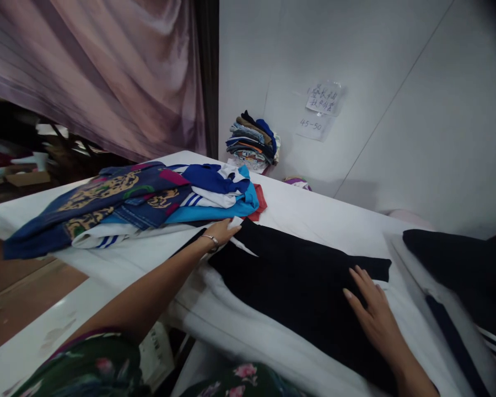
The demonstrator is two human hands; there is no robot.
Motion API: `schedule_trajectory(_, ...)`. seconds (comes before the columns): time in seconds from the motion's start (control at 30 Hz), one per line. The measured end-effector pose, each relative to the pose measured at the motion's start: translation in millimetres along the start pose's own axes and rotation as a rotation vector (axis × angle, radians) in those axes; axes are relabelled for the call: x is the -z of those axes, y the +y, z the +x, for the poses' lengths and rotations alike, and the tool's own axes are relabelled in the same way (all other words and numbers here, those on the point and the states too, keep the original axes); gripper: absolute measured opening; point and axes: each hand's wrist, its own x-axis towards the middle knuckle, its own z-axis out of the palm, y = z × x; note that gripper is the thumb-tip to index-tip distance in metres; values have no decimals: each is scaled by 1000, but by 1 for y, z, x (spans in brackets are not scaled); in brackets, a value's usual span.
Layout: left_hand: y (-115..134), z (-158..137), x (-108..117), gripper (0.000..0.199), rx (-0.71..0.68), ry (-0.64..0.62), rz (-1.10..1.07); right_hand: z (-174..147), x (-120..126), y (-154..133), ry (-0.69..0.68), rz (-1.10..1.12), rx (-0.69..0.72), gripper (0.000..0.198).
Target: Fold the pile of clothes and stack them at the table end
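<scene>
White-covered table [310, 215] beneath black garment [293, 281] and heaped clothes [149, 193]

At centre, the flat black cloth garment [289, 270] looks matt; the white cloth cover [248, 314] beneath it, dull and wrinkled. The draped pink cloth curtain [149, 71], upper left, has a satiny sheen; the thin silver-coloured bracelet [210, 238] looks metallic.

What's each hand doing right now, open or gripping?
Left hand: at one end of the flat black cloth garment; grip cannot be told.
Right hand: open, palm down on that garment.
</scene>
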Motion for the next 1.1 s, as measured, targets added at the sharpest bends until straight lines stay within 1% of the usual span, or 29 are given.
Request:
schedule_trajectory(0.1, 3, 5, 1, 66, 7, -24, 25, 23, -6, -32, -14, -10, 74, 54)
schedule_trajectory(0.2, 4, 6, 1, 62, 14, -32, 58, 36, -28, -53, -95, -95, 145, 54)
schedule_trajectory(0.3, 5, 4, 0, 54, 5, -17, 83, 39, -56, -63, -173, -245, 224, 57)
schedule_trajectory(0.4, 9, 2, 1, 51, -22, 36, 93, 36, -74, -64, -149, -364, 269, 59)
schedule_trajectory(0.47, 16, -1, 0, 53, -97, 122, 96, 34, -76, -62, -122, -399, 293, 59)
schedule_trajectory(0.53, 25, -4, -5, 57, -240, 223, 109, 32, -75, -60, -105, -418, 306, 58)
schedule_trajectory(0.57, 30, -6, -10, 58, -327, 249, 121, 32, -75, -60, -101, -426, 310, 58)
schedule_trajectory(0.6, 34, -8, -15, 59, -404, 240, 138, 32, -74, -60, -99, -431, 311, 58)
schedule_trajectory(0.63, 36, -9, -22, 59, -456, 198, 155, 32, -74, -60, -98, -434, 311, 58)
schedule_trajectory(0.7, 39, -11, -34, 60, -495, 71, 182, 32, -74, -60, -98, -434, 311, 58)
schedule_trajectory(0.73, 39, -11, -39, 61, -488, 15, 188, 31, -74, -60, -97, -431, 311, 58)
schedule_trajectory(0.8, 37, -9, -43, 63, -464, -51, 182, 31, -74, -60, -97, -427, 310, 58)
schedule_trajectory(0.9, 33, -5, -34, 61, -454, -93, 134, 31, -74, -61, -100, -426, 301, 58)
schedule_trajectory(0.93, 31, -3, -29, 59, -448, -75, 115, 31, -73, -61, -101, -426, 299, 58)
schedule_trajectory(1.0, 25, 0, -17, 53, -393, 26, 89, 31, -73, -61, -100, -421, 299, 58)
schedule_trajectory(1.07, 17, 4, -6, 51, -263, 127, 84, 31, -74, -60, -94, -413, 297, 58)
schedule_trajectory(1.1, 13, 6, -3, 53, -182, 130, 84, 31, -75, -60, -90, -408, 296, 58)
